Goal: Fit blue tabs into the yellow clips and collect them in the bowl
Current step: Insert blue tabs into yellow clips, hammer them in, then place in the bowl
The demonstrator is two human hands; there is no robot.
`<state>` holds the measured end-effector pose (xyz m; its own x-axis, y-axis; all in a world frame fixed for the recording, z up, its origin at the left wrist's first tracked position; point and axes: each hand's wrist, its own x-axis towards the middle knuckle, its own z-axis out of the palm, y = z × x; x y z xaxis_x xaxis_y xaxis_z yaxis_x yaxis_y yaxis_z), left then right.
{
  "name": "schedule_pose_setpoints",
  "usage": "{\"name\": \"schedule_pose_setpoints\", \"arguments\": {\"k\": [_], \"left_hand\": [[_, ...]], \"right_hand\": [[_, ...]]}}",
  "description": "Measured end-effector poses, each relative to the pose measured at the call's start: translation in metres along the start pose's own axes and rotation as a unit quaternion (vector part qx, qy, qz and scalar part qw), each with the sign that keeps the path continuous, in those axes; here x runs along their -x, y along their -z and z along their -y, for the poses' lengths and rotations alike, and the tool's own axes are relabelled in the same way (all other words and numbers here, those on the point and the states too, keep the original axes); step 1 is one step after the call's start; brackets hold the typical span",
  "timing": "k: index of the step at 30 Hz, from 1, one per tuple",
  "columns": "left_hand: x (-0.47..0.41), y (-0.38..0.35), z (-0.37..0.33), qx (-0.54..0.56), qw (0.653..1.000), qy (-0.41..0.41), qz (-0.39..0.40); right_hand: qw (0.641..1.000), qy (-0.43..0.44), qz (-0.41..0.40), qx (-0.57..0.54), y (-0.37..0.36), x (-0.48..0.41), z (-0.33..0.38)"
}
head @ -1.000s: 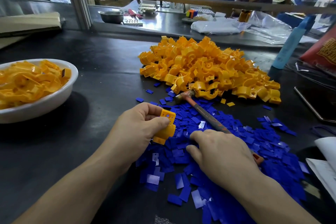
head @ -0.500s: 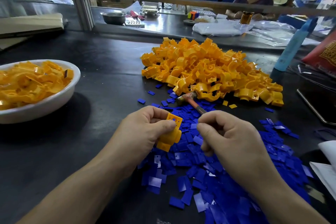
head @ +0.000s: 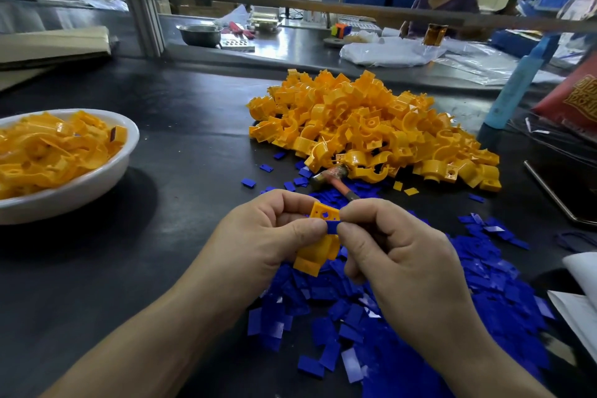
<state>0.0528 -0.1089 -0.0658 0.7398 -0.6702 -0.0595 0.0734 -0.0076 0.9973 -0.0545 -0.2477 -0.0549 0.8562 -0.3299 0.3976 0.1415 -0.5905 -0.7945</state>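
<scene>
The dark surface (head: pixel 181 145) fills the frame. Loose blue tabs (head: pixel 484 294) spread across its lower right. A heap of yellow clips (head: pixel 371 126) sits at upper centre, and a white bowl (head: pixel 97 184) of clips stands at the left edge. At centre, the left grip (head: pixel 268 236) curls round one yellow clip (head: pixel 318 252), while the right grip (head: pixel 397 252) pinches a blue tab (head: pixel 332 227) against that clip's top.
</scene>
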Motion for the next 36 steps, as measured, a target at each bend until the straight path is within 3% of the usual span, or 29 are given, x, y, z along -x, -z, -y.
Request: {"name": "schedule_pose_setpoints", "arguments": {"k": [11,17,25,31,36], "left_hand": [[0.0036,-0.0068,-0.0005,-0.003,1.0,-0.017,-0.008],[0.0035,-0.0062,0.002,-0.018,1.0,-0.003,-0.014],[0.0032,-0.0087,0.0035,0.001,1.0,-0.006,-0.018],[0.0045,-0.0071,0.0017,-0.012,1.0,-0.013,0.005],[0.0046,-0.0035,0.0036,-0.018,1.0,-0.013,0.014]], "right_hand": [[0.999,-0.044,-0.001,-0.006,-0.0038,-0.0016,-0.0064],[0.995,-0.061,0.005,-0.076,-0.0033,-0.0022,-0.0045],[0.994,0.051,-0.047,0.09,-0.0024,-0.0008,-0.0037],[0.988,0.09,-0.052,0.111,-0.002,-0.0021,-0.0038],[0.999,0.004,-0.034,0.03,-0.0014,-0.002,-0.0024]]}}
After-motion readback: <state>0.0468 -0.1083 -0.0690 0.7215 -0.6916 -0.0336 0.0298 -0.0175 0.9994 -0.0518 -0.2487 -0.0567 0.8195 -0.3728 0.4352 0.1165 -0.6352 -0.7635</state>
